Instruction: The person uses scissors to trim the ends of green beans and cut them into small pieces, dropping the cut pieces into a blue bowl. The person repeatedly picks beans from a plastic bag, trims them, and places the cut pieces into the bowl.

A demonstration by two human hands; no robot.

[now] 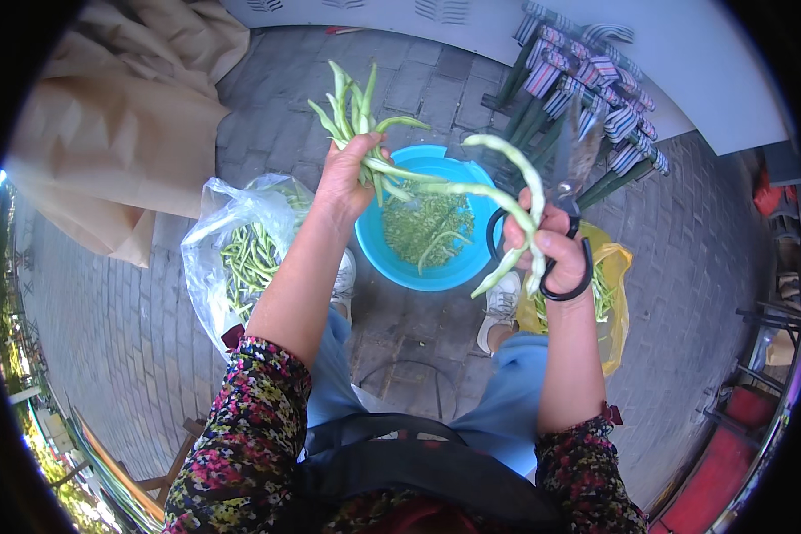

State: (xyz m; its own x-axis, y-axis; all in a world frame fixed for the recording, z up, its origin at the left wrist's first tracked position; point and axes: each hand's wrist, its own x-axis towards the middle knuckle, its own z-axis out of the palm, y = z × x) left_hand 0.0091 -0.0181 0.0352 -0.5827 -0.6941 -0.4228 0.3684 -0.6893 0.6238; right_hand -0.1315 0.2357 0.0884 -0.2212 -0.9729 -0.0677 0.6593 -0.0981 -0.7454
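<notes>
My left hand [352, 172] grips a bunch of long green beans [354, 110], their ends fanning out above and below the fist. In my right hand [557, 243] are black-handled scissors [567, 190], blades pointing up and away from me. The same hand also pinches a few pale green beans [527, 213], which cross near my thumb. One bean stretches leftward from there toward the left hand's bunch. Below and between both hands stands a blue plastic basin [400, 270], holding many small cut bean pieces [417, 223] and a longer bean on top.
A clear plastic bag [203, 247] of whole beans [250, 263] lies left of my legs. To the right, a yellow bag [617, 267] holds more green pieces. Folded stools with striped fabric [574, 87] lean against a white panel [694, 60]. Brown paper sheeting [127, 133] covers the upper left paving.
</notes>
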